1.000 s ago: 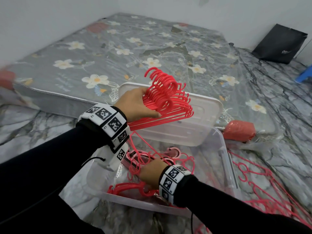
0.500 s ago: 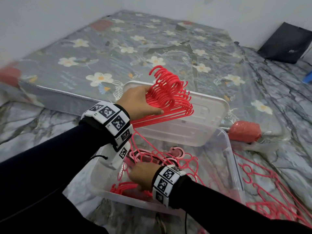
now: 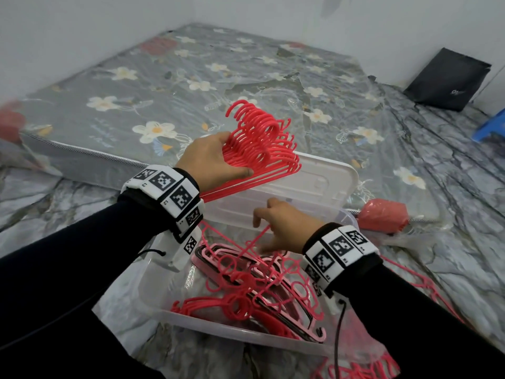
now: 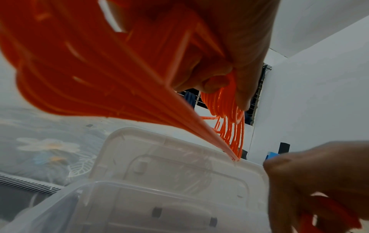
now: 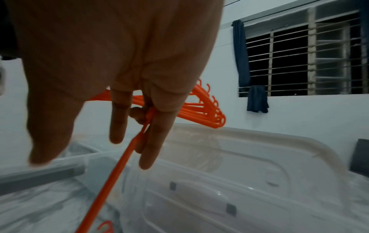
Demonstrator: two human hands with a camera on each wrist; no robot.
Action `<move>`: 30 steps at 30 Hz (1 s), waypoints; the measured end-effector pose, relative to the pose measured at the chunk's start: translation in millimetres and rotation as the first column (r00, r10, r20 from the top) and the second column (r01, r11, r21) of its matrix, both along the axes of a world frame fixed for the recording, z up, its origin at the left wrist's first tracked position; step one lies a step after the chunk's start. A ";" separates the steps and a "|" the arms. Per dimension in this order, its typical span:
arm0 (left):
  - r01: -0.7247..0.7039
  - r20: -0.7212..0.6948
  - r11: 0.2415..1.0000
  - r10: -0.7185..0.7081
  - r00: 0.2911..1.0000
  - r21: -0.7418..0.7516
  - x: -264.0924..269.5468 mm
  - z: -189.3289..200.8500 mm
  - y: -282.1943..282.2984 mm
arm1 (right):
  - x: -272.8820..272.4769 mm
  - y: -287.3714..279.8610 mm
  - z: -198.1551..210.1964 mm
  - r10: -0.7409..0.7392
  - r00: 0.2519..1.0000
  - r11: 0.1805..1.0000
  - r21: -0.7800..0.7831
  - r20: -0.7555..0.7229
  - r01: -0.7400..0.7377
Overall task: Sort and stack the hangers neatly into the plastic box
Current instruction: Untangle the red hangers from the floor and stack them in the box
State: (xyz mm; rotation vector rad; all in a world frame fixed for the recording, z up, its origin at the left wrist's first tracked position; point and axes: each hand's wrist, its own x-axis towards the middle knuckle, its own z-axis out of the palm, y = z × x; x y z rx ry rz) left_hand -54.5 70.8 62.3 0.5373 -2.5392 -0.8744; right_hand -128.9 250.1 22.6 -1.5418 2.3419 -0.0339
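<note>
Floor: marbled, flowered mattress [image 3: 218,77] behind.
Left hand [image 3: 210,160]: grip curled round stacked hangers [image 3: 262,143].
Right hand [image 3: 287,222]: apparently pinches one hanger [image 3: 254,242], plastic box [image 3: 218,328] below.

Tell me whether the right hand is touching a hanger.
Touching. The right wrist view shows the right hand pinching the thin bar of one red hanger between thumb and fingers, lifting it above the plastic box.

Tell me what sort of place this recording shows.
Probably a sparse bedroom in a home: a grey floral mattress in clear plastic wrap lies on the marble-patterned floor against white walls, and a barred window with a dark blue curtain shows.
</note>
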 end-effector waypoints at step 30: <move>0.070 -0.001 0.997 -0.070 0.998 0.025 -0.7 -3.4 0.5 | -64.8 82.1 27.8 -0.286 0.958 0.880 -0.395 -0.003 0.261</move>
